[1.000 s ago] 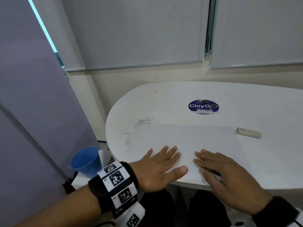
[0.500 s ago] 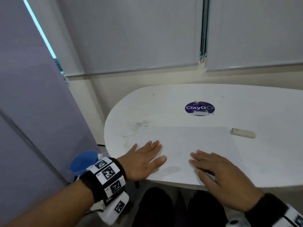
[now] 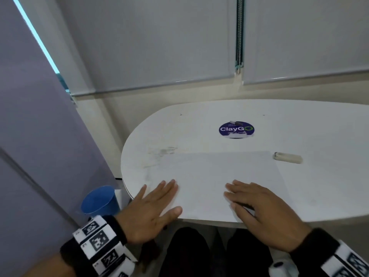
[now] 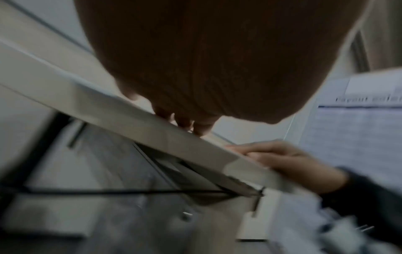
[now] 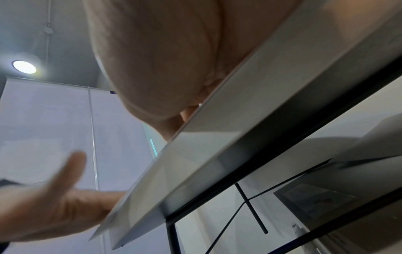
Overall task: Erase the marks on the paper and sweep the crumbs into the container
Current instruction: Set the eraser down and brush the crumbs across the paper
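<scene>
Two flat hands working a white paper sheet [image 3: 215, 176] on the rounded white table [image 3: 299, 196].
Left hand [image 3: 151, 212], fingers straight, near the paper's left edge; right hand [image 3: 259, 212] flat, pinning it. Sweep leftward, low and steady, toward the blue plastic cup [image 3: 98, 200] below; white eraser [image 3: 288, 157] lies far right.

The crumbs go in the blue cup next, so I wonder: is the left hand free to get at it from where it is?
Probably yes. The left hand lies flat at the table edge, holding nothing, and the blue cup stands below it to the left with nothing visible between them.
</scene>
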